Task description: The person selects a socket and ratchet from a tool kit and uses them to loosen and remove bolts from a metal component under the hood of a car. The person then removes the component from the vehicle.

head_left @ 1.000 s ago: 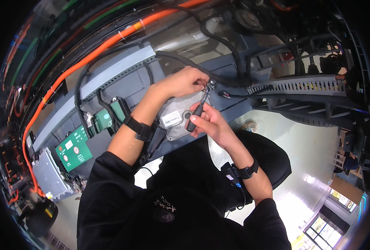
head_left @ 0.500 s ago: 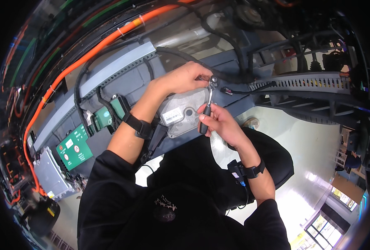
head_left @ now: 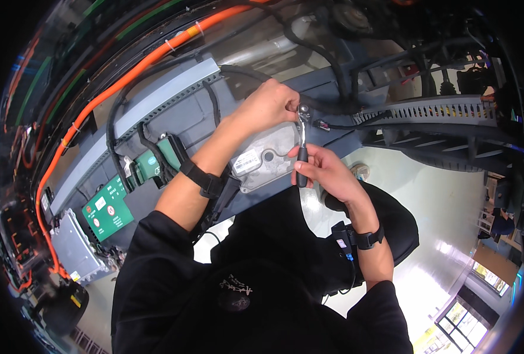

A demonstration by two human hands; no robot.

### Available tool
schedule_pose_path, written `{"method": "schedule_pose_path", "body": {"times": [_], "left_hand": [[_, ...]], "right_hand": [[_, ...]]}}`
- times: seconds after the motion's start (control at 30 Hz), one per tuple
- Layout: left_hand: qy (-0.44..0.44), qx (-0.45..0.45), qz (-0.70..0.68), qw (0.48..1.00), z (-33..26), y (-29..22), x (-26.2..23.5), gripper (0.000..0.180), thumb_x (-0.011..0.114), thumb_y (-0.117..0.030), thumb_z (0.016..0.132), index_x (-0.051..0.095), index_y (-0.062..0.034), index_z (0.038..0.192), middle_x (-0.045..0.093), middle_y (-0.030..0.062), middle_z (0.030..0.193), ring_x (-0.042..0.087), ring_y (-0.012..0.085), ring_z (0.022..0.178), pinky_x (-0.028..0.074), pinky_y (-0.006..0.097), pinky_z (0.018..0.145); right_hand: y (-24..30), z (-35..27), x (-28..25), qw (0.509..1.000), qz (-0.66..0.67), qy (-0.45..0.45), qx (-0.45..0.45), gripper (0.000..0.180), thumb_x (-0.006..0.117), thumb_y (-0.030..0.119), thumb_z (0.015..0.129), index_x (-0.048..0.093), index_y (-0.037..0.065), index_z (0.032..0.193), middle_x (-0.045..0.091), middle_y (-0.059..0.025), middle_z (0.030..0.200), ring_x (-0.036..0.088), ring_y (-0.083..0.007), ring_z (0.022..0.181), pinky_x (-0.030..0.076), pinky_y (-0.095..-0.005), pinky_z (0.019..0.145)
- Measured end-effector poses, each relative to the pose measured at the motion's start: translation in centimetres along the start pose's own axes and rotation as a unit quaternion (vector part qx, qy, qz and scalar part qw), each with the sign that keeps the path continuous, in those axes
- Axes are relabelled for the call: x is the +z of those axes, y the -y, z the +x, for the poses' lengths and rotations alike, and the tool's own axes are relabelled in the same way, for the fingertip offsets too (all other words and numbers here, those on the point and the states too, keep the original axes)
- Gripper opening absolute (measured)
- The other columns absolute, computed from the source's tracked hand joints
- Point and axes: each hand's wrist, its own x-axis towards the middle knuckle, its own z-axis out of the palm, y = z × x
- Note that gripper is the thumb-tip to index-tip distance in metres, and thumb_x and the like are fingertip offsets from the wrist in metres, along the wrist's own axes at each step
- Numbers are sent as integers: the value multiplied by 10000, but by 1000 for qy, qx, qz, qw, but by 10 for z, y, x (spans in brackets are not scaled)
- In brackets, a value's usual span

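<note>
Ratchet wrench [head_left: 302, 137] at upper right corner of grey housing [head_left: 278, 144]; right hand [head_left: 328, 171] fingers clamped on handle [head_left: 302, 156]; left hand [head_left: 266, 107] fingers curled by head [head_left: 305, 110], can't tell if gripping; I'd keep head square, pull smoothly, swing clear of connector [head_left: 323, 124]

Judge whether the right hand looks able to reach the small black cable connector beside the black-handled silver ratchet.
Likely yes: nothing visible lies between the right hand and the black connector, though that hand holds the silver ratchet.
</note>
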Motion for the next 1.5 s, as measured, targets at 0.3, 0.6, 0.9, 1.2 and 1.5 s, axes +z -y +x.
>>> {"method": "schedule_pose_path", "body": {"times": [0.3,0.6,0.9,1.2,1.5], "left_hand": [[92,49,-88,991,1,14,-6,189,673,-21,744,664,15,929,630,150,733,594,226,651,492,323,673],[90,30,35,995,0,7,-4,219,642,-22,760,661,4,977,674,175,846,635,302,773,502,351,744],[117,42,10,992,-1,9,-9,111,649,-46,764,628,21,849,592,215,738,543,361,672,441,400,635],[27,14,31,999,0,1,5,117,692,-38,749,644,37,825,625,163,693,598,267,629,471,363,625],[72,-48,-36,996,-1,-7,-5,192,676,-6,773,680,32,961,689,175,793,666,233,715,520,337,720]], "right_hand": [[-2,3,3,1000,2,-14,-1,216,586,170,948,569,21,1104,658,-24,754,512,-31,589,411,-195,527],[-2,3,5,1000,7,-25,0,183,588,172,936,585,42,1064,656,-14,728,487,-22,562,371,-183,506],[-7,-5,-2,999,6,-47,0,176,589,171,929,598,56,1062,617,21,681,454,-14,550,320,-200,494],[3,-7,0,998,-2,-47,-35,187,575,177,940,575,25,1050,587,6,713,513,-38,595,342,-213,512],[-2,-5,-12,998,-26,-30,-40,235,561,220,950,589,48,1107,616,17,670,470,-7,562,312,-180,491]]}}
